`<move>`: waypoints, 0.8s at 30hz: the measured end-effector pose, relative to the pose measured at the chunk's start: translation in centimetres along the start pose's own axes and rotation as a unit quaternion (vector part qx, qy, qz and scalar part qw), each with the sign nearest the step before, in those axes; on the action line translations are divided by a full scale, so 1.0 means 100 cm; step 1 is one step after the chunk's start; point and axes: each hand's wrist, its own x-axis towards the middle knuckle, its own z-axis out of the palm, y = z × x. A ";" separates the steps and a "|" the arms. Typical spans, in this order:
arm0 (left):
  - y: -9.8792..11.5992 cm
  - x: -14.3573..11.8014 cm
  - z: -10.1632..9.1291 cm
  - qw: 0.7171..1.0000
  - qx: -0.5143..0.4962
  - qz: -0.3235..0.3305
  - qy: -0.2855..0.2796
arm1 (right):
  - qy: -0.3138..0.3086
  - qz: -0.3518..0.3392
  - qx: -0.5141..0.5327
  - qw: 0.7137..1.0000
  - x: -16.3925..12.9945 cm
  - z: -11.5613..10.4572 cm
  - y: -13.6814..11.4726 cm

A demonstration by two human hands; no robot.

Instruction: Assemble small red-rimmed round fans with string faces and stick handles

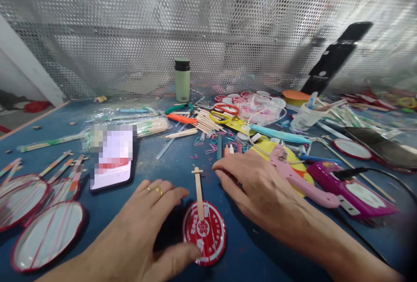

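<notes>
A round red lid with white print lies on the blue table, with thin strands across it. On it rests a wooden craft stick, which points away from me and bears a small crosspiece near its far end. My left hand, a ring on one finger, is spread around the lid's left side, its thumb at the near edge. To the right of the stick, my right hand reaches forward, palm down and fingers extended. Its fingertips are near several coloured pens; they are partly hidden, and nothing shows in them.
Left are finished-looking lids with strands and a phone. Rightward lie a pink glue gun, a purple device and a cup. Behind stand loose sticks, scissors, a green bottle and a perforated panel.
</notes>
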 end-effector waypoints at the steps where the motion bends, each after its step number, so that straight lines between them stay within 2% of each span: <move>1: 0.002 -0.001 0.001 1.000 0.005 -0.003 0.003 | -0.003 0.003 0.005 1.000 -0.001 0.000 -0.001; 5: 0.007 -0.004 0.008 1.000 0.020 0.005 0.019 | 0.000 0.008 0.015 1.000 -0.002 0.000 -0.004; 8: 0.007 -0.003 0.013 1.000 0.024 0.017 0.006 | 0.012 0.006 0.013 1.000 -0.002 -0.001 -0.006; 17: 0.004 0.002 0.021 0.996 0.069 0.044 -0.019 | 0.105 -0.011 -0.006 0.994 -0.004 -0.002 -0.009; 24: 0.004 0.004 0.025 0.997 0.069 0.042 -0.016 | 0.135 -0.016 0.002 0.991 -0.003 -0.002 -0.011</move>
